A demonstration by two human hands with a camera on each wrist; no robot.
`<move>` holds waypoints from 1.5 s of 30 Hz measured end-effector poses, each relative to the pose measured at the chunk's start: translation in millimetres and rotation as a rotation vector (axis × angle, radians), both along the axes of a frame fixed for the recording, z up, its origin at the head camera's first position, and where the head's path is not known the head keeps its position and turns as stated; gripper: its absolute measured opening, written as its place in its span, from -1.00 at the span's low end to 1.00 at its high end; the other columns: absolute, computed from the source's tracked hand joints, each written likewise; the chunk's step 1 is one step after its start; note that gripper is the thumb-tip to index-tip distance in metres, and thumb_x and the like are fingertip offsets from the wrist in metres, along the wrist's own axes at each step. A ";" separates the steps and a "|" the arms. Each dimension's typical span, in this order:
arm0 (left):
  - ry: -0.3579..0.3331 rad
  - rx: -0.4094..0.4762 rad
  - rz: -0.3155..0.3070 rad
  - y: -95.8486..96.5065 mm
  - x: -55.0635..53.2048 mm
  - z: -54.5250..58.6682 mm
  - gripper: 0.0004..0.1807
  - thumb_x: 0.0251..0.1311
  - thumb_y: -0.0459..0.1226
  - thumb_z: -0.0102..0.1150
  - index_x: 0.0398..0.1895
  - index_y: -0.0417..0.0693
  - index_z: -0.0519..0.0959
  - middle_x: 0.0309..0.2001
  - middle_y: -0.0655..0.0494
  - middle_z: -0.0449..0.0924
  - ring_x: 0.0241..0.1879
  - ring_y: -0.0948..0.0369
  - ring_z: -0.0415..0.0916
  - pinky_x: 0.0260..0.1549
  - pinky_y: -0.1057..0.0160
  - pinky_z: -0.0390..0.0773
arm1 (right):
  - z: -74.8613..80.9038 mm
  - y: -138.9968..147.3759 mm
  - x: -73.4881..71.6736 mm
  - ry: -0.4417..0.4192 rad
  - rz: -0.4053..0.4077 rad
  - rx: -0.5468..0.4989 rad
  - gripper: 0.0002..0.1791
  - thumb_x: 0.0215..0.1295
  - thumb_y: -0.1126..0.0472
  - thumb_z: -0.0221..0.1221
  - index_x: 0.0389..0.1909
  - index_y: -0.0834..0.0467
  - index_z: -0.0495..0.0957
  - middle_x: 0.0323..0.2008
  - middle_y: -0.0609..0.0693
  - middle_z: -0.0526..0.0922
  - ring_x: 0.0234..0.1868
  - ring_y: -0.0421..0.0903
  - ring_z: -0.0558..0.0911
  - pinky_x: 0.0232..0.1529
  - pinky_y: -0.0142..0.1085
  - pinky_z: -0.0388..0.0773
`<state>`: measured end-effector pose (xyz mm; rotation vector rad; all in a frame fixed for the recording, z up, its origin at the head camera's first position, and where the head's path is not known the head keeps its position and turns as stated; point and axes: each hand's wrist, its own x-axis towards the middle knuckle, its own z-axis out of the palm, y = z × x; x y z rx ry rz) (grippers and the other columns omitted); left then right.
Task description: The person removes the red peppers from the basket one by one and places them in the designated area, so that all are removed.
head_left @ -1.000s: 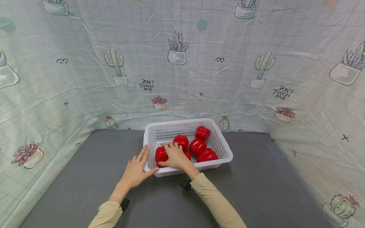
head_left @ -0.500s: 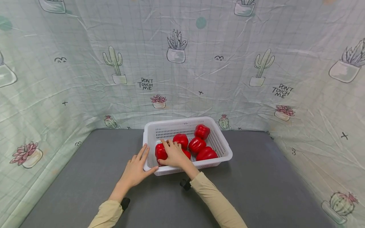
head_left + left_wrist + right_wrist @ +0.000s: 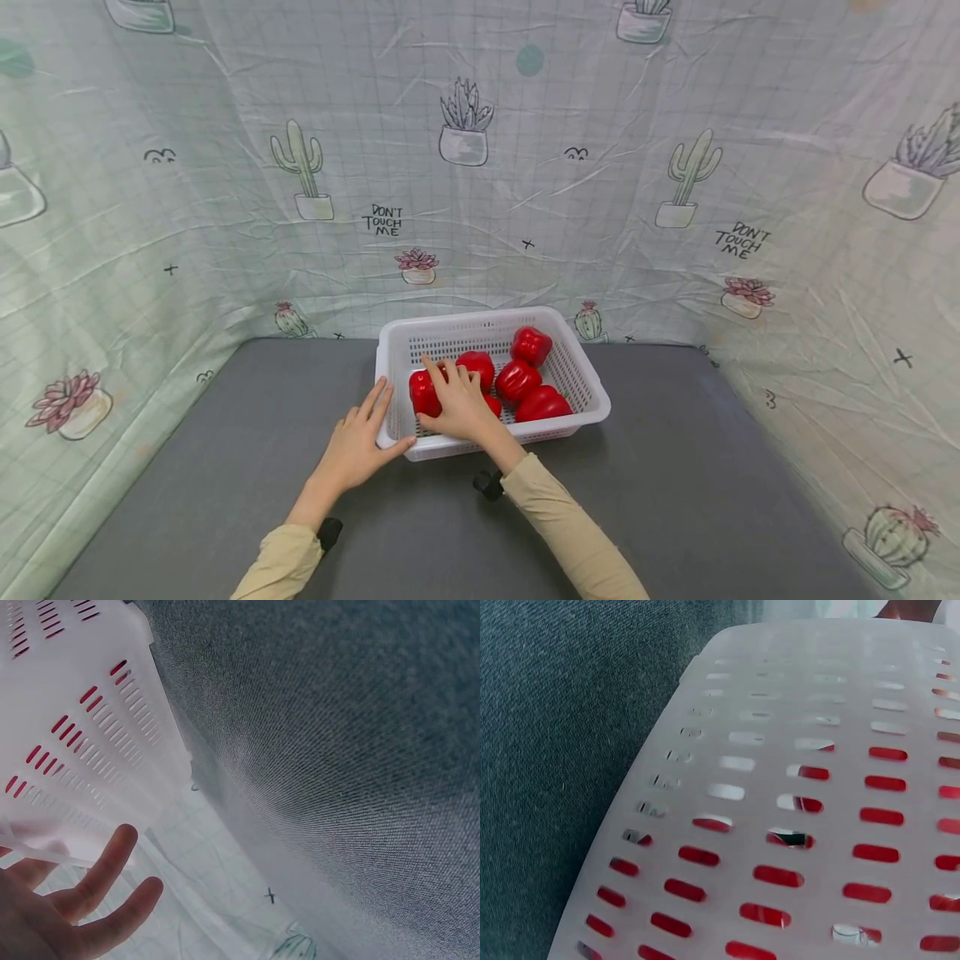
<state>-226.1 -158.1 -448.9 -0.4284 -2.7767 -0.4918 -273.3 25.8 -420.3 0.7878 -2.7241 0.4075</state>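
A white slotted plastic basket (image 3: 583,417) holds several glossy red bell peppers. My right hand (image 3: 463,406) reaches over its front rim and grips the leftmost bell pepper (image 3: 422,393), thumb on the near side and fingers over the far side. Part of another pepper (image 3: 492,405) shows beyond that hand. My left hand (image 3: 354,447) rests at the front left corner, fingers extended along the left rim and thumb at the front rim. In the left wrist view, loosely spread fingers (image 3: 105,862) lie beside the basket wall (image 3: 45,697). The right wrist view shows red through the slotted wall (image 3: 817,645); the right hand's grip is hidden there.
Farther right in the basket lie more peppers, one at the back (image 3: 532,346), one in the middle (image 3: 518,382) and one at the front right (image 3: 543,404). The grey tabletop (image 3: 675,500) ends at a cactus-print curtain (image 3: 480,233) behind and at both sides.
My right hand has shifted the leftmost pepper slightly toward the back of the basket, its fingers reaching a little farther. The left hand has kept its place at the corner.
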 end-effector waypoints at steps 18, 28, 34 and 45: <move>-0.006 -0.004 0.003 0.2 0.5 0.3 -0.07 -0.05 0.22 0.07 0.34 -0.05 0.09 0.38 -0.01 0.01 -0.06 -0.09 0.39 -0.11 -0.18 0.38 | 3.6 20.2 10.9 0.124 0.005 -0.208 -0.09 -0.28 -0.06 0.37 0.17 0.08 0.21 0.10 0.03 0.35 0.07 -0.05 0.31 -0.01 -0.05 0.36; -0.016 -0.003 0.001 0.0 -0.1 0.6 -0.06 -0.05 0.23 0.05 0.35 -0.05 0.07 0.38 -0.01 0.00 -0.05 -0.09 0.39 -0.11 -0.18 0.36 | 6.4 31.1 19.6 0.142 0.025 -0.233 -0.09 -0.31 -0.01 0.39 0.19 -0.02 0.22 0.09 0.03 0.33 0.09 -0.02 0.27 0.02 -0.05 0.36; -0.003 -0.001 0.006 -0.2 0.6 -0.6 -0.05 -0.06 0.22 0.08 0.35 -0.05 0.07 0.38 -0.02 0.01 -0.08 -0.08 0.39 -0.13 -0.17 0.38 | 6.4 37.5 22.7 0.101 0.030 -0.222 -0.06 -0.31 0.00 0.39 0.23 -0.08 0.20 0.11 0.00 0.32 0.09 -0.01 0.32 0.02 0.04 0.33; 0.009 0.003 0.006 0.9 2.5 -0.7 -0.04 -0.08 0.21 0.10 0.35 -0.06 0.07 0.38 0.00 0.02 -0.11 -0.04 0.39 -0.15 -0.12 0.40 | 4.9 45.4 28.1 0.065 -0.036 -0.151 -0.09 -0.30 -0.07 0.38 0.18 -0.02 0.20 0.12 -0.01 0.32 0.04 -0.02 0.35 0.00 0.03 0.29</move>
